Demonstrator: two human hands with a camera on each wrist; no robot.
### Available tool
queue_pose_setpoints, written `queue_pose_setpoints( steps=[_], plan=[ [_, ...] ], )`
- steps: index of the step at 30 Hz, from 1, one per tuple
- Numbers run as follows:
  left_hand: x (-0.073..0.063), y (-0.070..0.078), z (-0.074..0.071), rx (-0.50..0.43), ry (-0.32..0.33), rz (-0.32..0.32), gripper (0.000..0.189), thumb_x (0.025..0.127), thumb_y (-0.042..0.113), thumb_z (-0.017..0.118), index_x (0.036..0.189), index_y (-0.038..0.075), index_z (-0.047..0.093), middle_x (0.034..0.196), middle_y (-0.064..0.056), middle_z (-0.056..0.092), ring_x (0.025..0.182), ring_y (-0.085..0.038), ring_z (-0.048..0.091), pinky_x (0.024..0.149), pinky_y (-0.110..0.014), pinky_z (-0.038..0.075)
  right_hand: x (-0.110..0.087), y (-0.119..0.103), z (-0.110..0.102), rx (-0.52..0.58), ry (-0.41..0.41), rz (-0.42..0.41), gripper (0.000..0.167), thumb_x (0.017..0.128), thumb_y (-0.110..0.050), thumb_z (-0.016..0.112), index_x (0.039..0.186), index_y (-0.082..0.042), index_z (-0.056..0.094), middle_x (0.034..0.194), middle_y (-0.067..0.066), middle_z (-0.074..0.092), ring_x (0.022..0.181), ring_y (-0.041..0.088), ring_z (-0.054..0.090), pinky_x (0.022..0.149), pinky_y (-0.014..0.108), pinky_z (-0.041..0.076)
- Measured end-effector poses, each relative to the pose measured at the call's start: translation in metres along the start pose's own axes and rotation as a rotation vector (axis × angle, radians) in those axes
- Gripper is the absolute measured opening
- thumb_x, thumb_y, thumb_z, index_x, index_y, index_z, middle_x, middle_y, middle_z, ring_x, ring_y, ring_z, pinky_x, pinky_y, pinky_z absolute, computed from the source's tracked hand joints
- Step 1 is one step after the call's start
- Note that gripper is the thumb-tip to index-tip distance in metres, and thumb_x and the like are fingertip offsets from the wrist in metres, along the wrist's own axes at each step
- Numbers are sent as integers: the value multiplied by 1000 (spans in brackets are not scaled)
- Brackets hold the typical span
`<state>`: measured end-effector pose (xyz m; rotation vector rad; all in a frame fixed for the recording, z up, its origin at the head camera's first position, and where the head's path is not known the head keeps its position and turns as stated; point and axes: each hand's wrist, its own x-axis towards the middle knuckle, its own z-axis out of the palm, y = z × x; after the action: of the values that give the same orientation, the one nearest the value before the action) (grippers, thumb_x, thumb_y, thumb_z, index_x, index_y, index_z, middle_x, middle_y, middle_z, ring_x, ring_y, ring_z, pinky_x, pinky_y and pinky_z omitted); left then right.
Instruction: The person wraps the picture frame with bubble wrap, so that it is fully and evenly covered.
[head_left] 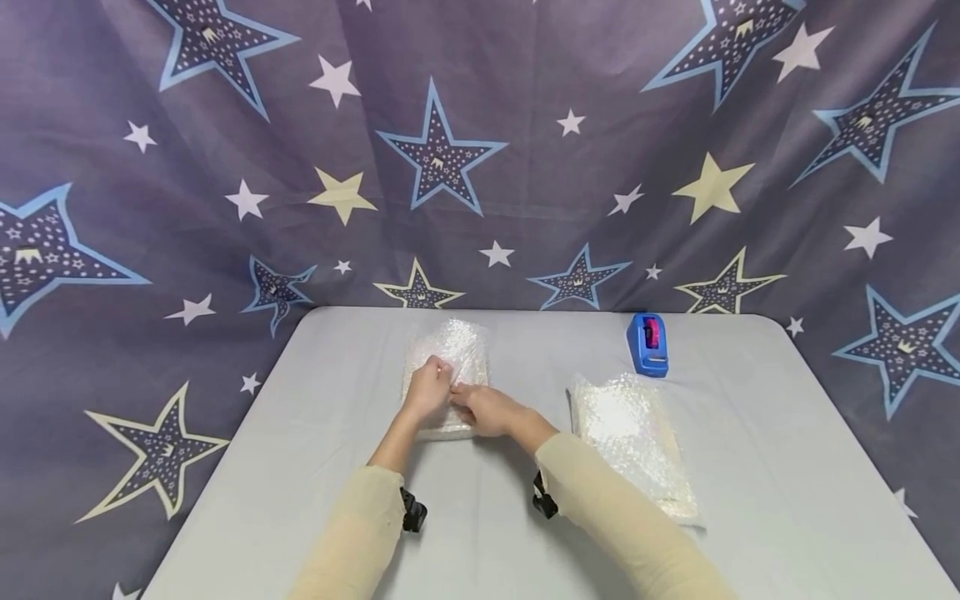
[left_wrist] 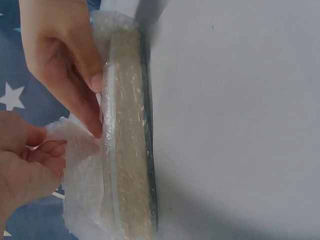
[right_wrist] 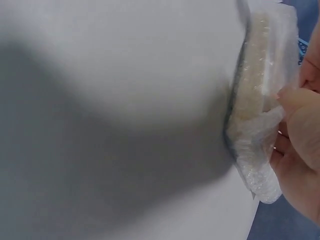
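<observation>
Under hands, package runs lengthwise away.

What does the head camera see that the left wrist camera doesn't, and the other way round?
Only the head view shows the blue tape dispenser, the second wrapped package and the beige sleeves.

Only the left wrist view clearly shows the loose flap of bubble wrap pinched by the left hand.

Both show that hand, the right hand, the bubble-wrapped package under the hands, the pale table and the starry cloth.
</observation>
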<state>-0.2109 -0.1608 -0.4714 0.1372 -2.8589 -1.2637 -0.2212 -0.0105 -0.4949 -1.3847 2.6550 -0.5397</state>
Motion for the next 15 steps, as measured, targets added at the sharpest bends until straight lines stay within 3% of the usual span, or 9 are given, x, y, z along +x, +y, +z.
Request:
queue_pose_setpoints(
  steps=[4,7,11,15],
  plan=[
    [-1,-3,2,-12,-23,-33,27,100,17,40,107,-5,56,90,-23,67,80,-31,65,72,-38,55,-6,1,-5,63,6,22,39,87,-5,60,126,-3,62,139,14,56,125,29,58,108,38,48],
    [-4,-4,4,22,-22,-42,29,100,20,41,106,-4,56,99,-25,68,90,-36,66,78,-44,55,-12,2,-11,115,63,53,34,88,-5,58,122,-2,64,132,14,62,119,29,62,105,39,50],
    [-7,-2,6,63,-42,0,35,101,28,42,106,-2,60,100,-23,68,91,-37,64,81,-48,53,-18,8,-22,159,253,145,28,87,0,57,111,-1,69,116,15,70,112,30,66,101,40,53],
    [-11,-4,8,104,-114,72,42,102,27,39,121,-4,60,119,-24,66,113,-39,62,99,-51,50,-22,14,-27,148,391,247,25,85,4,57,104,-1,72,108,15,73,108,30,68,98,40,54]
  ],
)
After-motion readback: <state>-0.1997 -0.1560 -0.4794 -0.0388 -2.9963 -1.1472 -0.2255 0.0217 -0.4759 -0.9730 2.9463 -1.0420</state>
